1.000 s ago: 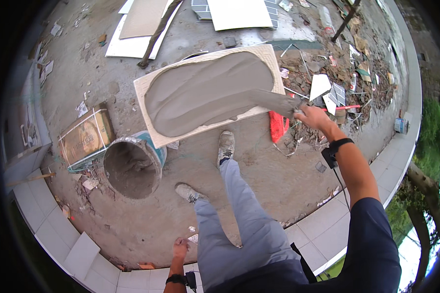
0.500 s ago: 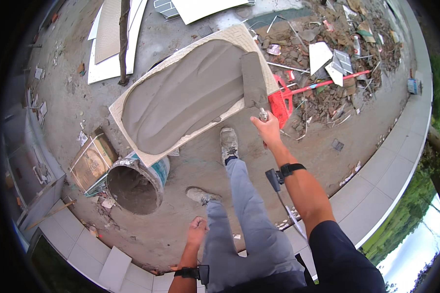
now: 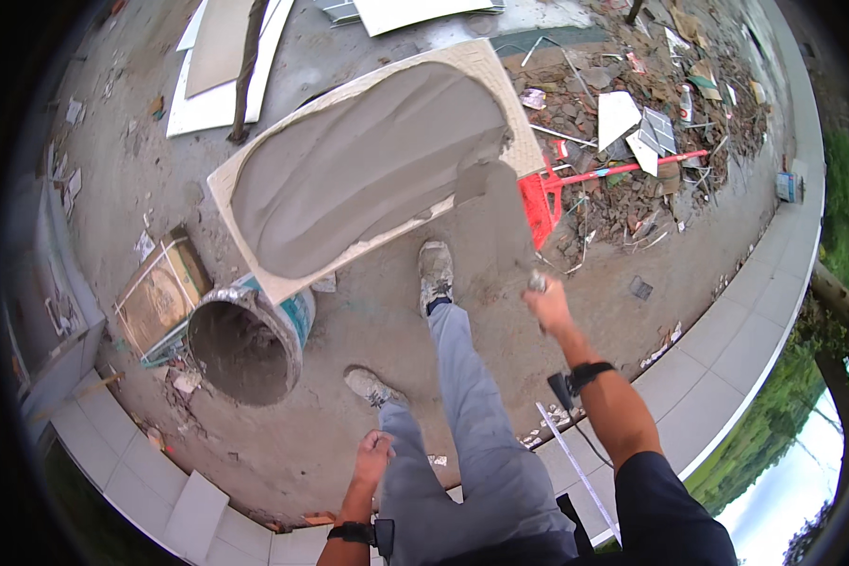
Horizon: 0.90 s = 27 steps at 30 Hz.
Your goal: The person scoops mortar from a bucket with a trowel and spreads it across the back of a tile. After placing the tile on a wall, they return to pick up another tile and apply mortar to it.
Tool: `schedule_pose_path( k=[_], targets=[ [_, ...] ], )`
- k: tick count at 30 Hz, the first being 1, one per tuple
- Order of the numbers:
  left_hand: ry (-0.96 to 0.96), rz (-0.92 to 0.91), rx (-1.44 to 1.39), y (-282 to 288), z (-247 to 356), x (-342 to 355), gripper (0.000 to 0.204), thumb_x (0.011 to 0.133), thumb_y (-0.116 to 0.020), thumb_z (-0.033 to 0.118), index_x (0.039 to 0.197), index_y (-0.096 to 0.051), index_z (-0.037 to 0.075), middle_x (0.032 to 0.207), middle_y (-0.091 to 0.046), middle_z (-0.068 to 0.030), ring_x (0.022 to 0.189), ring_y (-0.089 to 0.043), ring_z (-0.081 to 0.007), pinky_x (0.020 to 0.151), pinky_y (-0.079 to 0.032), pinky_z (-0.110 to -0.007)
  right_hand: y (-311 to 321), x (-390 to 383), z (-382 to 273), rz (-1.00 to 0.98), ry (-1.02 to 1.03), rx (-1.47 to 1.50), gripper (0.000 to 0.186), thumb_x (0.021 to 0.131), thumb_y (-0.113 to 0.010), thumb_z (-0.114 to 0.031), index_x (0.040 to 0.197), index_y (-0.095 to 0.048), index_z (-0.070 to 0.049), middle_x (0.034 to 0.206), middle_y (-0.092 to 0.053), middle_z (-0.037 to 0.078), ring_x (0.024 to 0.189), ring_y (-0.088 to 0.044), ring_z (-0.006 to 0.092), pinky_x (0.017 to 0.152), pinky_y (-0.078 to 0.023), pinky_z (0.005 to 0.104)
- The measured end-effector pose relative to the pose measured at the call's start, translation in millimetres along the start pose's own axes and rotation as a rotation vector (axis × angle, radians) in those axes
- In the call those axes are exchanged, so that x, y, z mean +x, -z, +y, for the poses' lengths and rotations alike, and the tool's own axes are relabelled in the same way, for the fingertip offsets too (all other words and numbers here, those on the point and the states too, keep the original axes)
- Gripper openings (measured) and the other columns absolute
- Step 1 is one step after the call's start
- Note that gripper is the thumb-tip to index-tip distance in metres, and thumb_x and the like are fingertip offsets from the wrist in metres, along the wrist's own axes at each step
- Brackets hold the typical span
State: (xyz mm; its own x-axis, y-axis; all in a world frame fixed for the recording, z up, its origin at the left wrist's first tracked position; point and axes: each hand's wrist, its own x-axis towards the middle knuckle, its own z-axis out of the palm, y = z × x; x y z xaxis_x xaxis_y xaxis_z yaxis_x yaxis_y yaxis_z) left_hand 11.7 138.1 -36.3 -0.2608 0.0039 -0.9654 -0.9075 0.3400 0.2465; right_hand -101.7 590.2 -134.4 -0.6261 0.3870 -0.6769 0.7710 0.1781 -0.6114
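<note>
My right hand [image 3: 549,307] is closed round the handle of a trowel. The trowel's broad grey blade [image 3: 493,226], coated with mortar and blurred, reaches past the near right edge of a large tile [image 3: 524,127]. Wet grey mortar [image 3: 358,170] covers most of the tile in long ridges, with a pale textured border left bare around it. My left hand [image 3: 374,457] hangs beside my left thigh, fingers curled, nothing visible in it. The tile's near left corner lies over the rim of a tilted bucket [image 3: 299,319] smeared with mortar inside.
A cardboard box [image 3: 163,294] stands left of the bucket. Right of the tile, a red broom [image 3: 541,209] lies against a heap of rubble [image 3: 623,141]. White panels [image 3: 203,99] and a thin post [image 3: 247,75] are at the far left. A pale tiled ledge [image 3: 722,363] curves along the right.
My right hand has drawn the trowel back toward me and right, off the mortar's right end and past the tile's edge. My left hand has barely moved.
</note>
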Motion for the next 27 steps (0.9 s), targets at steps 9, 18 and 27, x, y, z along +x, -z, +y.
schedule_pose_path(
  k=[9,18,27],
  targets=[
    [0.079,0.077,-0.047,29,-75,-6,0.014,0.092,-0.054,0.018,0.085,-0.061,0.007,0.063,-0.057,0.0003,0.054,-0.048,-0.0073,0.051,-0.039,-0.024,-69,24,-27,-0.39,0.263,-0.419,0.011,0.07,-0.063,-0.011,0.076,-0.057,-0.004,0.059,-0.051,-0.001,0.055,-0.051,0.0125,0.053,-0.042,0.032],
    [0.02,0.047,-0.272,2,-43,-9,0.013,0.093,-0.055,0.019,0.089,-0.061,0.008,0.064,-0.057,0.0,0.054,-0.048,-0.0062,0.05,-0.038,-0.022,-123,6,-78,-0.27,0.207,-0.331,0.018,0.068,-0.064,-0.014,0.083,-0.063,-0.004,0.067,-0.063,0.014,0.062,-0.061,0.0267,0.061,-0.047,0.0375],
    [0.046,0.08,-0.358,2,-98,-16,0.012,0.093,-0.054,0.017,0.091,-0.062,0.008,0.062,-0.057,-0.0004,0.051,-0.047,-0.0057,0.047,-0.037,-0.022,-148,-48,-70,-0.41,0.336,-0.891,0.024,0.067,-0.064,-0.017,0.089,-0.064,-0.007,0.085,-0.066,0.021,0.084,-0.062,0.0424,0.074,-0.05,0.0473]
  ],
)
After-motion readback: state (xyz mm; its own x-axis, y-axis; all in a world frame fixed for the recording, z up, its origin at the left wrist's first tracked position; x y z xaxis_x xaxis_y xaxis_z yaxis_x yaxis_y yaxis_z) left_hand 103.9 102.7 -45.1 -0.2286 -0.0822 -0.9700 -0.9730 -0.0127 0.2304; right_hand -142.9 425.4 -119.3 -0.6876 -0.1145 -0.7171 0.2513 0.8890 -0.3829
